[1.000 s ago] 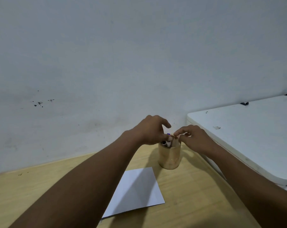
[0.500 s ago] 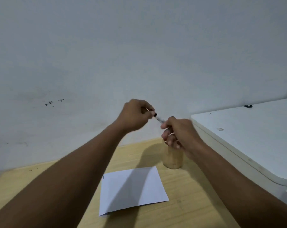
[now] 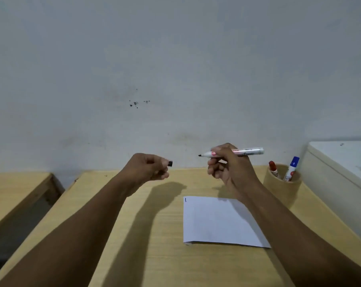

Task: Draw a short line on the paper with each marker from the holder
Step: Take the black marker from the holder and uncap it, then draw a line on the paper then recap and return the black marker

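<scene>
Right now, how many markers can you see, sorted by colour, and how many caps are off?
Black marker, uncapped, in the right hand: 1
Red marker in the holder: 1
Blue marker in the holder: 1
Black cap, off, in the left hand: 1
Total: 3 markers, 1 loose cap

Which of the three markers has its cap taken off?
The black-tipped marker in the right hand; its cap is in the left hand. The red-capped marker and blue-capped marker stand capped in the holder.
</scene>
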### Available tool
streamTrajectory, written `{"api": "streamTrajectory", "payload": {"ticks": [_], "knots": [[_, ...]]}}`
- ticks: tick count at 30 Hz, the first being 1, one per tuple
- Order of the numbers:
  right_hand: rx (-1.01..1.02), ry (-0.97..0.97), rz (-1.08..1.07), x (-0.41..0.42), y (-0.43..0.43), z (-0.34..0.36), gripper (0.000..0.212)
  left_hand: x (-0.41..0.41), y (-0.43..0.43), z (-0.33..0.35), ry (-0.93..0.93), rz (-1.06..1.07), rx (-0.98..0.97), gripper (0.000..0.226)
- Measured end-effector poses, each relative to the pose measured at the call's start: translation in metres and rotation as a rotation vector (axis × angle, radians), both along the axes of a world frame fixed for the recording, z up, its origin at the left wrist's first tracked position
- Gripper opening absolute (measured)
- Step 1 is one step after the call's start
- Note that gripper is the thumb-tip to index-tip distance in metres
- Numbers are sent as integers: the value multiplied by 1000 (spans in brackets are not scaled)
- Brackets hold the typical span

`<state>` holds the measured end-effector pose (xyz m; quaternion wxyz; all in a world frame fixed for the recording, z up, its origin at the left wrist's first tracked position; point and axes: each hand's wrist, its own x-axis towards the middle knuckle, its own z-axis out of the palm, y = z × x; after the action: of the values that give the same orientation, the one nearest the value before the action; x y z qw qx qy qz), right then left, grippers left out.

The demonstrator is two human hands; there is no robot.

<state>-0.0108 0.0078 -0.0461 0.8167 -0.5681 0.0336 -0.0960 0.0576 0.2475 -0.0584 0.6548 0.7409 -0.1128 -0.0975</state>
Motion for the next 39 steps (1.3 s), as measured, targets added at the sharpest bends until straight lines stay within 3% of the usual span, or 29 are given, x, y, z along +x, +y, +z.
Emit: {"api": "streamTrajectory", "payload": {"ticks": [4, 6, 12, 18, 20, 25, 33, 36, 39], "knots": [[-316, 155, 70, 0, 9, -53, 16, -2, 15, -47, -211, -54, 663, 6], [-328, 202, 67, 0, 15, -74, 15, -6, 6, -54, -287, -110, 807, 7], [-411, 212, -15, 0, 25, -100, 12, -5, -10, -61, -270, -210, 888, 13], [-455, 191, -50, 1, 26, -107, 6, -4, -13, -56, -263, -271, 949, 78], [-484, 188, -58, 2, 26, -108, 8, -6, -18, -55, -312, -287, 950, 89], [-586, 182, -57, 5, 25, -113, 8, -8, -27, -63, -395, -327, 1083, 80], [-610, 145, -25, 7, 23, -117, 8, -10, -27, -66, -317, -305, 1051, 76], [-558, 173, -19, 6, 23, -113, 8, -10, -29, -65, -316, -306, 1060, 75], [-338, 210, -78, 5, 21, -101, 7, -8, -25, -64, -280, -290, 990, 75]]}}
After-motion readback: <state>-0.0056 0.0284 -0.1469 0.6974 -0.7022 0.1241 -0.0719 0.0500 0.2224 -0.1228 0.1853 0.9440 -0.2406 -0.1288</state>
